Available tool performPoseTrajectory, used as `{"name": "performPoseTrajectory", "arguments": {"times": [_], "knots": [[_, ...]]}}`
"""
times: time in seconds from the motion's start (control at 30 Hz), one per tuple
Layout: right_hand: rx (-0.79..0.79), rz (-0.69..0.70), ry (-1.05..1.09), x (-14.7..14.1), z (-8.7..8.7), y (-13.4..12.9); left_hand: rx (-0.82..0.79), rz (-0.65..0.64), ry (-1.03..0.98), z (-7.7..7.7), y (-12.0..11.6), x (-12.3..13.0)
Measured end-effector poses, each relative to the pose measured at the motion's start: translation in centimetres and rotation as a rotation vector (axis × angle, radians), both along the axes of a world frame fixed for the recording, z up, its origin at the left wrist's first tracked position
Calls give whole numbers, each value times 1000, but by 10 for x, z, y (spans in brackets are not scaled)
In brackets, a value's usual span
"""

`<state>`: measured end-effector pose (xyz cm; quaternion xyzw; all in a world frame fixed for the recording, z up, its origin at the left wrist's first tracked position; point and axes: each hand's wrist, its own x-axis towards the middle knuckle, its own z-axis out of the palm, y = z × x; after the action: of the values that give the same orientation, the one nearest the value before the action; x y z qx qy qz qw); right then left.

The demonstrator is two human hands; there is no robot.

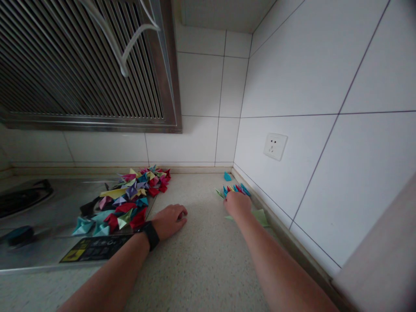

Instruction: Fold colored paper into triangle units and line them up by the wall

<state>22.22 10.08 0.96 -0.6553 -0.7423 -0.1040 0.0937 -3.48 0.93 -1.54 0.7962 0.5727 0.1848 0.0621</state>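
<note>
Your right hand [238,203] reaches over the tabletop [201,260] to a little row of folded papers [245,190] near the right wall [341,173]. The row is just past your right fingers, on the far side of them. Its long way runs from left to right, across the line of your arm. Your right hand is right by it, and your left hand [169,220] is well apart from it. The backs of your right fingers hide their tips, so I can't tell if they are pinching a paper or only touching one.

Your left hand rests on the tabletop. Its fingers are softly curled, with a gap by the thumb, and I see nothing in them. A big heap of folded papers [130,193] is beside it, on its left.

The folded papers look thin and crisp, with sharp points and flat sides. In the row they are blue, red, yellow and green, with tips poking up. The heap is a messy mix, partly on the shiny metal stove [61,249]. One blue paper [227,176] is alone near the corner, past the row. A flat, pale green paper [261,218] peeks out by your right wrist. The tabletop looks hard and speckled, and the wall has smooth white tiles.
</note>
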Motion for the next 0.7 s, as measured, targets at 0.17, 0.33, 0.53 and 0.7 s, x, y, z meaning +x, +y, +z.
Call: {"name": "performPoseTrajectory", "arguments": {"times": [0.17, 0.33, 0.53, 0.7], "knots": [[32, -4, 27, 1, 1, -2, -5, 6, 3, 2, -1, 1], [52, -10, 33, 1, 1, 0, -26, 19, 23, 5, -3, 2], [34, -24, 33, 2, 4, -3, -17, 10, 22, 3, -2, 1], [37, -23, 27, 1, 3, -3, -32, 19, 38, 4, -2, 2]]}}
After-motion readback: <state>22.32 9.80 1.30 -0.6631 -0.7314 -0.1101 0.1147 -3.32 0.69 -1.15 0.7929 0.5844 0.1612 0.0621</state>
